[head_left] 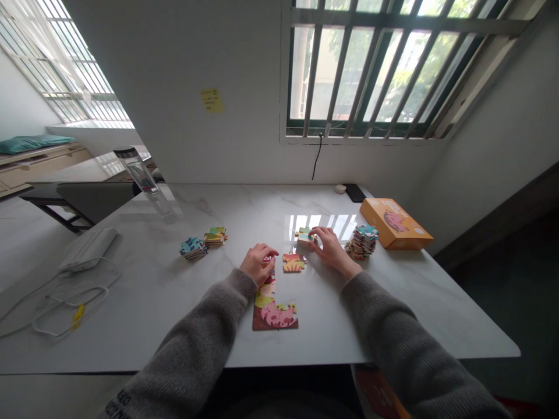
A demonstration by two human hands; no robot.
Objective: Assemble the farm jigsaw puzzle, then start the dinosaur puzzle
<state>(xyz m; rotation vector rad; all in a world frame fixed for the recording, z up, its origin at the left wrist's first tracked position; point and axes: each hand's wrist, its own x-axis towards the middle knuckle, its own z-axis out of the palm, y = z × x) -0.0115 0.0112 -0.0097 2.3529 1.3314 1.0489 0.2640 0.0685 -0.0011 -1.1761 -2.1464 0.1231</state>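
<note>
My left hand (257,263) curls over the top end of a partly joined jigsaw puzzle (264,300), its thumb and fingers around a reddish puzzle piece (269,260). The joined part forms an L, with a pink pig along the bottom. Just right of that hand lies a loose orange and yellow puzzle piece (292,263). My right hand (328,247) grips a short stack of puzzle pieces (305,235) between thumb and fingers; its palm hides part of the far side.
A taller stack of pieces (362,241) and an orange puzzle box (395,223) stand at right. Two small stacks, one blue (193,248), one green-orange (215,235), sit left. Further out are a bottle (138,171), a white cable (65,333) and a black phone (354,192).
</note>
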